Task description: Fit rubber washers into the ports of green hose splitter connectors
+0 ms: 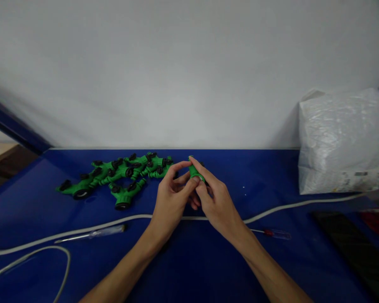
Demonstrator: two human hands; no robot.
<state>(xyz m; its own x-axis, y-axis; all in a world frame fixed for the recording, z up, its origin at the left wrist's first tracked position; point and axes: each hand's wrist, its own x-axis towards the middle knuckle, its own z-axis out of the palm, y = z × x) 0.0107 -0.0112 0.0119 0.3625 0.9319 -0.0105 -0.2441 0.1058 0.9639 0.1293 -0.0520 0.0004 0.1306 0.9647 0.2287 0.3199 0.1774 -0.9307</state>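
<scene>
The left hand (170, 191) and right hand (216, 198) pinch a green fitting (193, 171) between them, over the blue table (255, 172). The step seems to be close two-handed handling; the next move likely calls for steady fingertip control.

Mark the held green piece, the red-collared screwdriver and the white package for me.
Held green piece (193, 171): head view, on its body.
Red-collared screwdriver (268, 232): head view, on its collar.
White package (341, 141): head view, on its front.
</scene>
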